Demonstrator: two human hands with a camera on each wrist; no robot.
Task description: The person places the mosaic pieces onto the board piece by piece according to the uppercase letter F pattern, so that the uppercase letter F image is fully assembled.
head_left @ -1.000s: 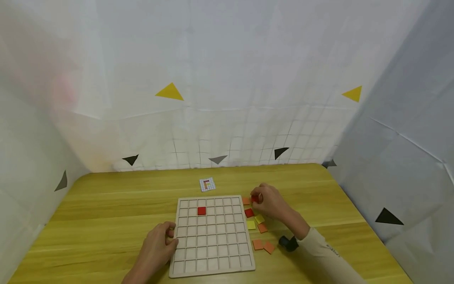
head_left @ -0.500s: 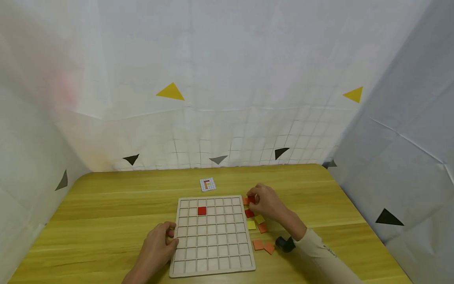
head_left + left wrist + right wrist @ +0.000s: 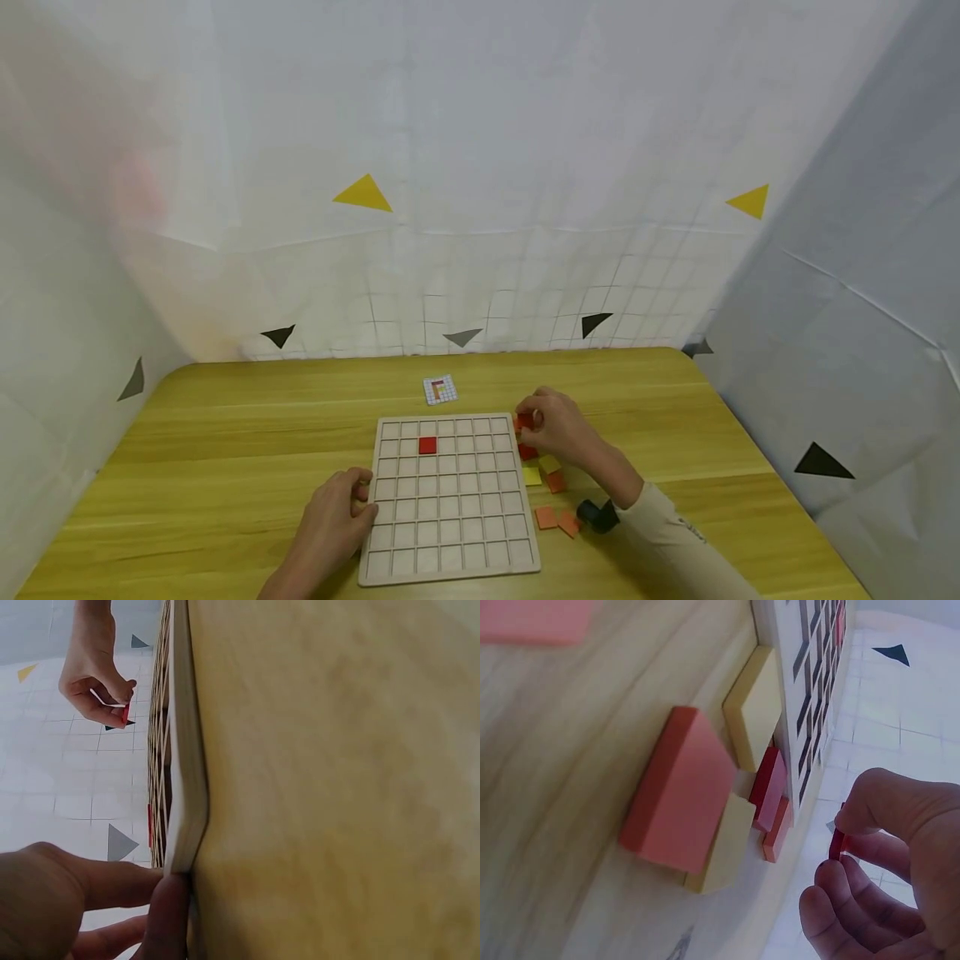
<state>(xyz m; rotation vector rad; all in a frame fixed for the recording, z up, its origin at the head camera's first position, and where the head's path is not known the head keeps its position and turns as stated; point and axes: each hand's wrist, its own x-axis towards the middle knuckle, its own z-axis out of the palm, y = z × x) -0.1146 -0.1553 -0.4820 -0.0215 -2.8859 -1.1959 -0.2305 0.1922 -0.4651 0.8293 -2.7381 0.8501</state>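
My right hand [image 3: 562, 430] pinches a red square tile [image 3: 837, 841] between thumb and fingers, just off the top right corner of a pale wooden grid board [image 3: 438, 508]. In the right wrist view the tile is tilted on edge and held above the table. My left hand [image 3: 330, 512] holds the board's left edge, its thumb and fingertips curled at the rim in the left wrist view. One red tile [image 3: 427, 445] lies in a cell of the board's second row. Another red tile [image 3: 527, 452] lies beside the board below my right hand.
Yellow tiles [image 3: 532, 476] and several orange tiles [image 3: 546, 517] lie along the board's right side, some overlapping. A small printed pattern card [image 3: 439, 389] lies beyond the board. A black device [image 3: 597, 516] sits at my right wrist. White sheets [image 3: 480, 275] enclose the wooden table [image 3: 225, 433].
My right hand has moved slightly left toward the board with the red tile between its fingers. The left hand stays at the board's edge.
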